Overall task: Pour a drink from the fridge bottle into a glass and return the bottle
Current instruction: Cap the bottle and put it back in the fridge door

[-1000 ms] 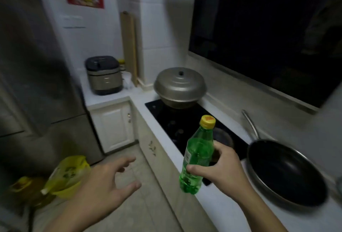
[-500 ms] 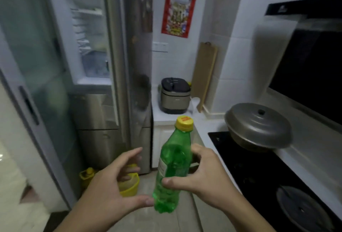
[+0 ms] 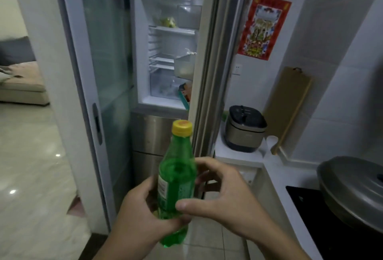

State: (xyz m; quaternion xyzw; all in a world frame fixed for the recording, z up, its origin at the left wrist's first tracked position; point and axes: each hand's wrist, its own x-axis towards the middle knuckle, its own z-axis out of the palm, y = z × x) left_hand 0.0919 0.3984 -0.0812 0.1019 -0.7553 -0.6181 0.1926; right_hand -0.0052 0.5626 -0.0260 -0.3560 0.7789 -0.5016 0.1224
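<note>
A green plastic bottle [image 3: 176, 168] with a yellow cap [image 3: 182, 128] stands upright in front of me, low in the middle of the view. My left hand [image 3: 141, 218] wraps around its lower part from the left. My right hand [image 3: 228, 197] is on it from the right, thumb across the front and fingers curled behind. Straight ahead the fridge [image 3: 165, 52] is open, showing white shelves and a few items inside. Its door [image 3: 209, 73] swings out to the right, edge-on to me. No glass is in view.
A glass sliding door [image 3: 99, 73] frames the left side. To the right, a white counter [image 3: 238, 156] carries a rice cooker [image 3: 244, 129] and a leaning wooden board [image 3: 290, 106]. A lidded pot [image 3: 352, 187] sits on the black hob [image 3: 306, 208] at far right.
The view has swung left from the hob to the open fridge. My left hand, open and apart from the bottle before, has closed around its lower part.
</note>
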